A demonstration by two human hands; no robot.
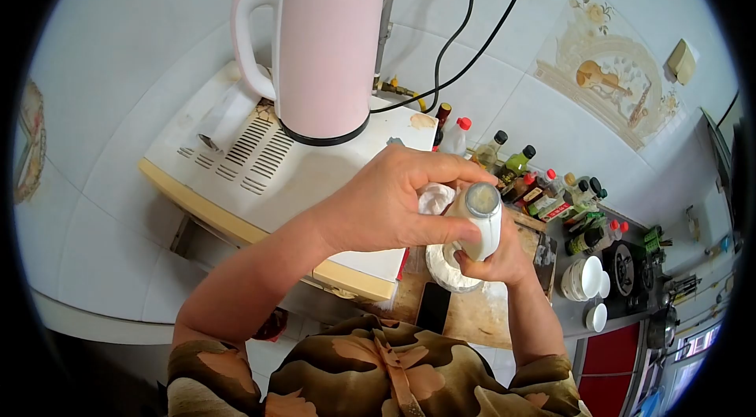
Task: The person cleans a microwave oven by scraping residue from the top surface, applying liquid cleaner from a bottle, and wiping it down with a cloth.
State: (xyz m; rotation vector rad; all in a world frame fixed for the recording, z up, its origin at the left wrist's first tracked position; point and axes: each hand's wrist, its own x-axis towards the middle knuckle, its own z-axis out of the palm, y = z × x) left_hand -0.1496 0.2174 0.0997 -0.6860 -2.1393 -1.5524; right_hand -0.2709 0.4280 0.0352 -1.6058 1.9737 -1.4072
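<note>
Both my hands are up in front of me, around a small white bottle (490, 232) with a round greyish top facing me. My left hand (394, 196) grips it from the left, thumb across its front and fingers over its far side. Lower on the right, my right hand (508, 253) wraps round the same bottle. A crumpled white thing (435, 199) shows beside my left fingers; I cannot tell what it is. Below my hands is a bowl of white powder (451, 275), partly hidden by them.
A pink kettle (327, 55) stands on a white appliance (236, 153) to the left. Several sauce bottles (543, 189) line the wall. A black phone (433, 307) lies on the wooden board (480, 322). White bowls (583, 279) sit near the stove (626, 267) at right.
</note>
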